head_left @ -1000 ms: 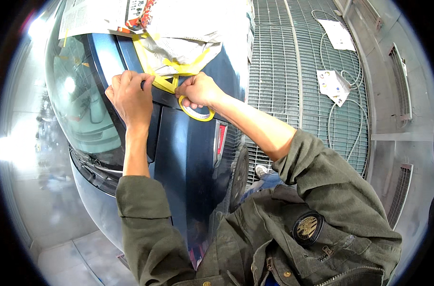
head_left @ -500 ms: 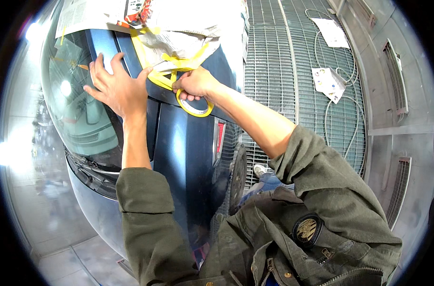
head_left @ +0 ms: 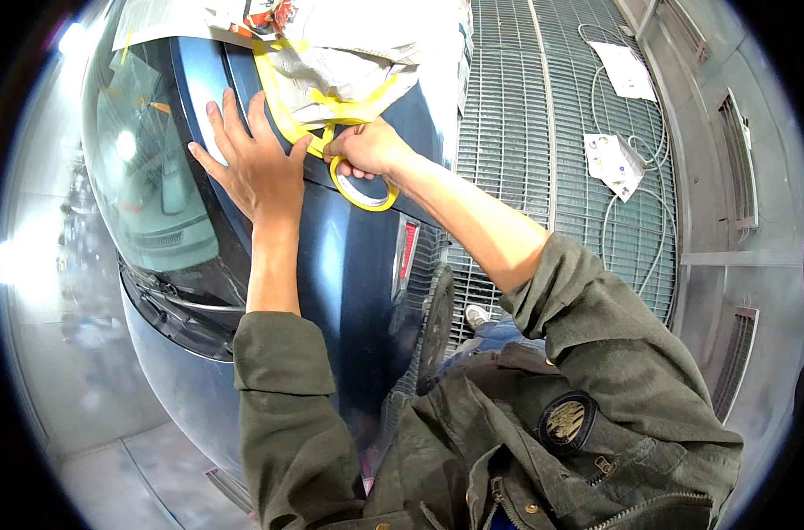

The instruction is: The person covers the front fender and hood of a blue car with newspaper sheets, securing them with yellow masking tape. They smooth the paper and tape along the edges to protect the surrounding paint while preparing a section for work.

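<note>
A roll of yellow masking tape (head_left: 363, 206) hangs from my right hand (head_left: 371, 148), its thumb and fingers closed on the roll's upper edge. Yellow tape strips (head_left: 283, 106) run along the blue car's panel (head_left: 340, 265) and edge a crumpled newspaper sheet (head_left: 331, 81). My left hand (head_left: 259, 172) is spread open beside the windshield (head_left: 146, 177); its thumb tip reaches the tape strip just left of the roll. The fingers lie over the dark pillar and blue panel edge. What sits under my right fingertips is hidden.
More newspaper (head_left: 168, 19) covers the car at the top. Right of the car lies a metal floor grating (head_left: 512, 115) with paper sheets (head_left: 612, 163) and a pale cable (head_left: 607, 225) on it. A grey wall (head_left: 720, 203) with vents bounds the right side.
My left hand has shifted right and slightly down, fingers straighter, thumb nearer the roll. My right hand keeps its hold on the tape roll. The whole view has shifted slightly.
</note>
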`<state>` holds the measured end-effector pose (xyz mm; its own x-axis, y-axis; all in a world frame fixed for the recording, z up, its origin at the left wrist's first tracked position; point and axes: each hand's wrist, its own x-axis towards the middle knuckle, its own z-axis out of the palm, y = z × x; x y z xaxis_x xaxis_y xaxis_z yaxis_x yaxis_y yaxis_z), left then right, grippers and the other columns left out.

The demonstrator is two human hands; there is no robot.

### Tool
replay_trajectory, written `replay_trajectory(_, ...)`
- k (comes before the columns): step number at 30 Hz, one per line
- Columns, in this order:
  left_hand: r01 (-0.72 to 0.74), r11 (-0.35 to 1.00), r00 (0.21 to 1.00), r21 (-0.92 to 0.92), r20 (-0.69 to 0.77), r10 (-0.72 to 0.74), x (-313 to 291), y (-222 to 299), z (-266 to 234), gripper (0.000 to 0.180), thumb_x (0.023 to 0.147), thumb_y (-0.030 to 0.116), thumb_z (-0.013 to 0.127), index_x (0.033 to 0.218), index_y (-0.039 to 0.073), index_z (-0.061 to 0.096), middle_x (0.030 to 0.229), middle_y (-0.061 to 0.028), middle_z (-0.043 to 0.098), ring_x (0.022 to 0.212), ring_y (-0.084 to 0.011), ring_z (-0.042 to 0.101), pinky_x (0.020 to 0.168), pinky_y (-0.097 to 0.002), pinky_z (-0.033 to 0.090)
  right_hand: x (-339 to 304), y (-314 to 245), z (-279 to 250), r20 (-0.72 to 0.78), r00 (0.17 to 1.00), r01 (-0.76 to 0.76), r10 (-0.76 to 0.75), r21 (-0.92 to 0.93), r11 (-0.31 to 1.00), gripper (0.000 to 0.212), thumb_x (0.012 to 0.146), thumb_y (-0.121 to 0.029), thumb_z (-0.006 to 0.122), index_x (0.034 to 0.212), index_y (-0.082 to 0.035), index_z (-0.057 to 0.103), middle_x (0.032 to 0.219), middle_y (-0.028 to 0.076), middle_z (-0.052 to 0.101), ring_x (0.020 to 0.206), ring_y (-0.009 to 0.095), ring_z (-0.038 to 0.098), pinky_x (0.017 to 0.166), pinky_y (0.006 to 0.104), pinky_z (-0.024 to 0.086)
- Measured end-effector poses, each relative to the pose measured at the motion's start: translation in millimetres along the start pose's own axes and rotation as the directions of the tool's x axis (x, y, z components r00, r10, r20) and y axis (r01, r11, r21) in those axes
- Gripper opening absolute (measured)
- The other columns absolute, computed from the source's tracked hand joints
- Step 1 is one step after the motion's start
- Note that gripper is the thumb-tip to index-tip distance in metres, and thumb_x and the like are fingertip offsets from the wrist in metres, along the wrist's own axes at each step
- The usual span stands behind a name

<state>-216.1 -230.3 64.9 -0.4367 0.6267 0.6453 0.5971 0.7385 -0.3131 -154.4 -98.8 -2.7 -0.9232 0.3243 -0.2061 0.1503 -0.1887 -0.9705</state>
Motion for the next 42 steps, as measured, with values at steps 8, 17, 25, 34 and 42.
replay_trajectory(8, -0.022, 0.996, 0.999, 0.088, 0.029, 0.020, 2.8, 3.6, 0.9, 0.079, 0.075, 0.047, 0.082, 0.140, 0.017, 0.048, 0.155, -0.0092, 0.039, 0.150, -0.0302, 0.024, 0.115, -0.0677, 0.018, 4.5, 33.0, -20.1, -0.136, 0.959, -0.148, 0.249, 0.506, 0.850, 0.016, 0.094, -0.013, 0.061, 0.092, 0.000, 0.071, 0.056, -0.002, 0.051, 0.043, 0.007, 0.038, 0.040, 0.0226, 0.030)
replay_trajectory(17, -0.016, 0.995, 1.000, 0.099, 0.021, 0.013, -2.7, 14.0, 6.5, 0.089, 0.069, 0.049, 0.087, 0.142, 0.016, 0.047, 0.155, -0.0107, 0.039, 0.149, -0.0339, 0.025, 0.113, -0.0702, 0.019, -56.5, 74.4, -32.5, -0.059, 0.993, -0.049, 0.101, 0.572, 0.819, 0.018, 0.098, -0.016, 0.060, 0.096, -0.001, 0.069, 0.063, 0.000, 0.057, 0.042, 0.006, 0.043, 0.040, 0.0218, 0.035)
replay_trajectory(25, -0.017, 1.000, 0.999, 0.008, 0.048, 0.017, -19.8, 39.2, 7.7, 0.108, 0.067, 0.038, 0.090, 0.153, 0.013, 0.031, 0.157, -0.0198, 0.030, 0.147, -0.0361, 0.026, 0.115, -0.0618, 0.025, -69.4, 64.8, -39.5, -0.074, 0.978, 0.207, -0.195, 0.234, 0.950, 0.037, 0.102, -0.017, 0.055, 0.136, -0.003, 0.059, 0.070, -0.003, 0.059, 0.055, 0.003, 0.045, 0.053, 0.0199, 0.038)
replay_trajectory(34, 0.715, -0.044, 0.694, -0.697, 0.716, -0.069, -68.0, 40.9, 4.9, 0.027, 0.090, 0.017, 0.076, 0.105, -0.005, 0.070, 0.087, -0.0076, 0.071, 0.075, -0.0144, 0.068, 0.071, -0.0248, 0.056, -65.3, 43.1, -42.5, 0.139, 0.842, 0.533, -0.522, -0.367, 0.762, 0.067, 0.089, -0.026, 0.050, 0.151, -0.003, 0.036, 0.069, 0.013, 0.064, 0.063, 0.024, 0.062, 0.067, 0.0384, 0.049)
replay_trajectory(42, 0.560, 0.382, 0.813, -0.735, 0.398, -0.425, -61.4, 51.7, 22.9, 0.022, 0.099, 0.014, 0.060, 0.106, -0.005, 0.068, 0.084, -0.0072, 0.071, 0.064, -0.0123, 0.067, 0.060, -0.0246, 0.055, -39.3, 34.0, -36.5, 0.115, 0.826, 0.446, -0.552, -0.732, 0.515, 0.040, 0.092, -0.032, 0.057, 0.122, -0.007, 0.064, 0.082, 0.018, 0.072, 0.081, 0.039, 0.070, 0.076, 0.0471, 0.055)
